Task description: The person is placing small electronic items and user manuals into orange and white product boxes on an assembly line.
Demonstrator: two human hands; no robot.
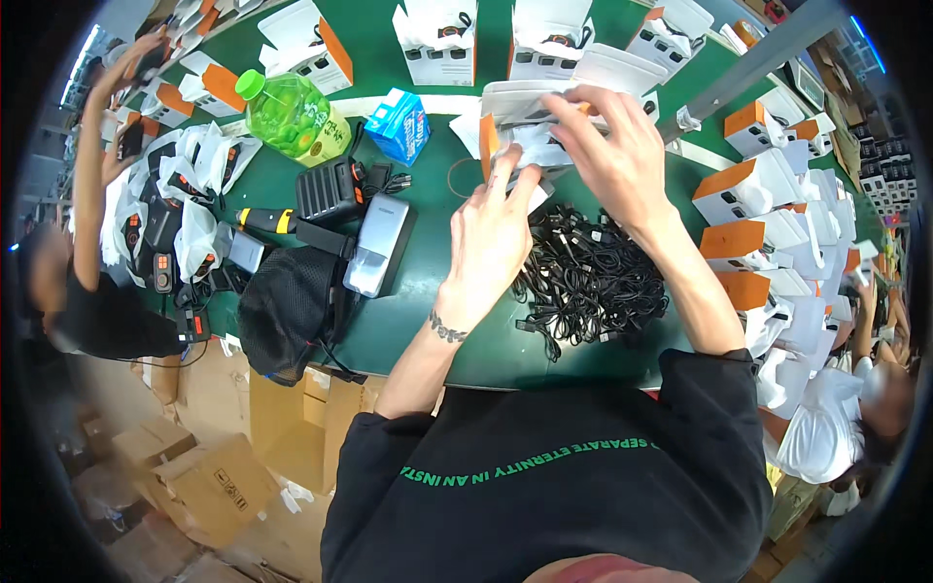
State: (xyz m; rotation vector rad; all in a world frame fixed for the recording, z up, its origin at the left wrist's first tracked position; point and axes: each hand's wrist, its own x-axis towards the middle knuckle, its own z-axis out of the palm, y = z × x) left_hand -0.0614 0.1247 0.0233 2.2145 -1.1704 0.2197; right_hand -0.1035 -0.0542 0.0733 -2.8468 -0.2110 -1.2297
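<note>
A small white carton with an orange side (488, 144) stands on the green table in front of me, its lid raised. My left hand (494, 219) grips the carton's near side, fingers pointing away from me. Over the carton's open top, my right hand (614, 146) bends its fingers down at the far edge; whatever its fingertips pinch is hidden. Between my forearms lies a heap of black cables (591, 277). The carton's contents are mostly covered by my hands.
Left of my hands are a green bottle (296, 117), a blue drink carton (398, 126), a grey power bank (377, 245) and a black mesh cap (287, 311). Open watch boxes (437, 49) line the far side; more boxes (743, 238) stack right. Other people work on both sides.
</note>
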